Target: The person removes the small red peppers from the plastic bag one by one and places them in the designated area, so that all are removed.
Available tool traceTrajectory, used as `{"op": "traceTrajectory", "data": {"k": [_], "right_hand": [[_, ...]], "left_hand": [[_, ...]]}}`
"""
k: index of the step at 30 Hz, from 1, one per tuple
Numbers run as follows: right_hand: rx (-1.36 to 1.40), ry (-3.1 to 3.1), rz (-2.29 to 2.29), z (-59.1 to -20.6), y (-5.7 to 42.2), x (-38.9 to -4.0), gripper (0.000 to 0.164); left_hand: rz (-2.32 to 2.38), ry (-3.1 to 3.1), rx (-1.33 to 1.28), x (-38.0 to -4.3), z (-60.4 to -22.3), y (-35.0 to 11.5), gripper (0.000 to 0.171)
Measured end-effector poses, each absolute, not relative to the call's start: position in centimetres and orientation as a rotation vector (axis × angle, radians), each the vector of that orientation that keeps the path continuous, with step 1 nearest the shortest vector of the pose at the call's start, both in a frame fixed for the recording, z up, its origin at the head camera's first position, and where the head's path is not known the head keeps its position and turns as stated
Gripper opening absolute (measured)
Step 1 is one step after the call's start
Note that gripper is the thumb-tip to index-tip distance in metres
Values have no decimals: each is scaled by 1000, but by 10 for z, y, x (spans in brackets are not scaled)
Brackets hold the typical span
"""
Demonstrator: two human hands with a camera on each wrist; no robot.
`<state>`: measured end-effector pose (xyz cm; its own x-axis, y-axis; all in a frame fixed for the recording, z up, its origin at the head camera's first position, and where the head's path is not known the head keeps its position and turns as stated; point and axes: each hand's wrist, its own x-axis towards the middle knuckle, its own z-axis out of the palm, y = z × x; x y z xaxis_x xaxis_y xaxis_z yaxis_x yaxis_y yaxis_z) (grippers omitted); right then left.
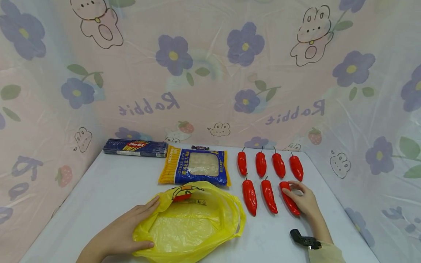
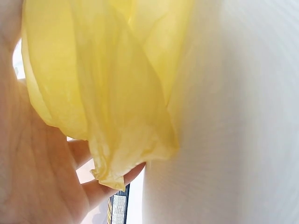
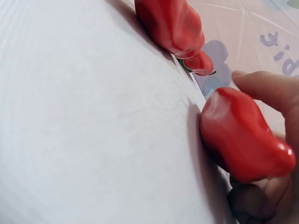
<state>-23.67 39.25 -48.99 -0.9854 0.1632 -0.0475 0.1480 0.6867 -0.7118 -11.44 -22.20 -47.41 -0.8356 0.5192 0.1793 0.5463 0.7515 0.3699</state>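
At the front of the table, a yellow plastic bag (image 1: 184, 233) lies with its mouth wide, a small red shape showing at its far rim. My left hand (image 1: 123, 228) holds the bag's left side, thumb near the front edge and fingers along the back. In the left wrist view, thin yellow plastic (image 2: 126, 107) covers part of the fingers. On the right, my right hand (image 1: 304, 199) grips a red chili pepper (image 1: 290, 201) between thumb and fingers. That pepper (image 3: 238, 135) still lies on or close to the tabletop. Other red chili peppers (image 1: 269, 197) lie in two rows beside it.
Behind the bag lies a blue and yellow pasta packet (image 1: 197, 166). Farther back on the left is a dark blue Barilla box (image 1: 135, 148). A small purple wrapped candy (image 1: 200, 148) sits behind the packet. Printed sheeting (image 1: 210, 80) encloses the white table (image 1: 88, 193).
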Motion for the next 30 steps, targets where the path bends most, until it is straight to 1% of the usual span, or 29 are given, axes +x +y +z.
{"op": "traceTrajectory", "data": {"k": [8, 14, 23, 26, 30], "right_hand": [[-257, -2824, 1164, -483, 395, -233, 74], [-147, -2716, 1111, -463, 384, -229, 66], [115, -2575, 1200, -415, 338, -217, 53], [230, -2515, 1229, -406, 321, -215, 48], [374, -2460, 1255, -398, 296, -214, 48]], "left_hand": [[-646, -2869, -889, -115, -474, -222, 103], [-646, -2875, -885, -114, -475, -222, 103], [-646, -2862, -882, -113, -476, -222, 104], [-652, -2870, -877, -114, -474, -222, 104], [-655, -2882, -868, -114, -472, -222, 103]]}}
